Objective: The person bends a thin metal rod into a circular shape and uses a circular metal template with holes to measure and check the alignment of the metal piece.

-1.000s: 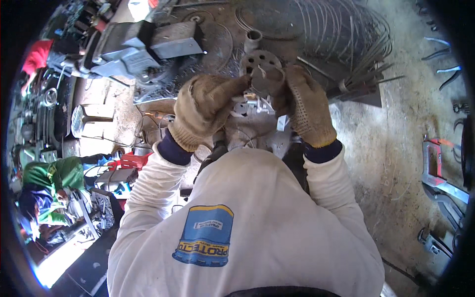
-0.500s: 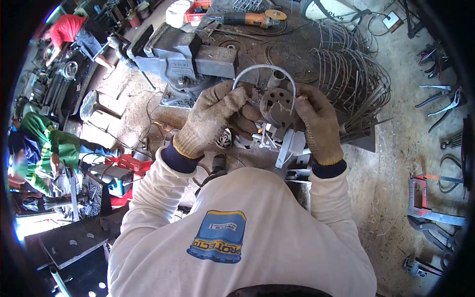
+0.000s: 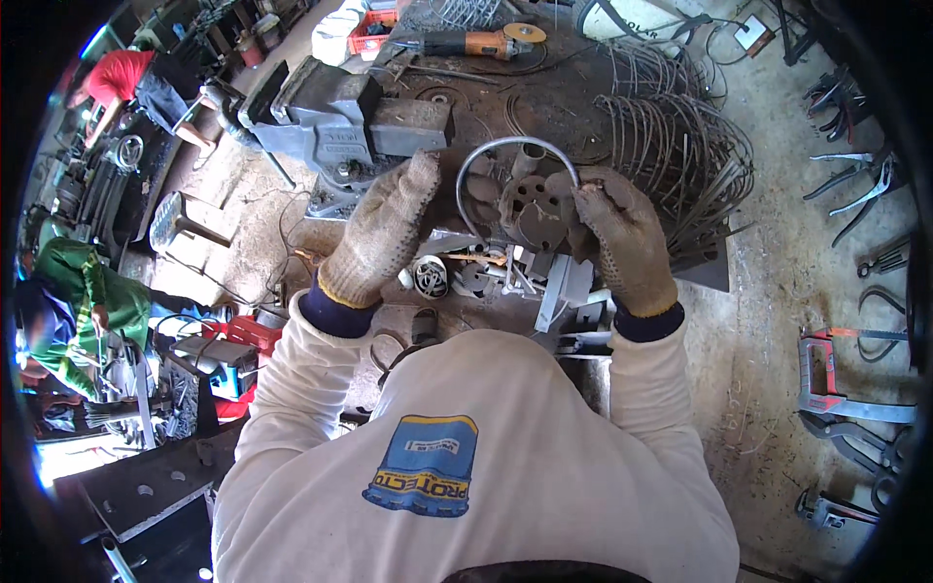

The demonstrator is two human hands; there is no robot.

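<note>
A grey metal rod bent into a wide arc (image 3: 516, 139) stands above the workbench. My right hand (image 3: 627, 248), in a tan knitted glove, grips its right end between thumb and fingers. My left hand (image 3: 377, 231), gloved alike, is open beside the rod's left side, fingers stretched forward and apart from it. Behind and below the arc sits a round dark metal block with several holes (image 3: 535, 216), a short pipe (image 3: 528, 157) at its far side. Small metal offcuts (image 3: 556, 282) lie just in front of the block.
A large bench vise (image 3: 335, 121) stands left of the block. Farther back lies an orange angle grinder (image 3: 481, 44). Many bent rods (image 3: 671, 146) are heaped at the right. Pliers (image 3: 865, 189) and a hacksaw (image 3: 821, 374) are far right. Two people work at the left.
My left hand has let go of the rod and moved left, its fingers straightening. My right hand still holds the rod's right end, and the arc's left side now shows fully.
</note>
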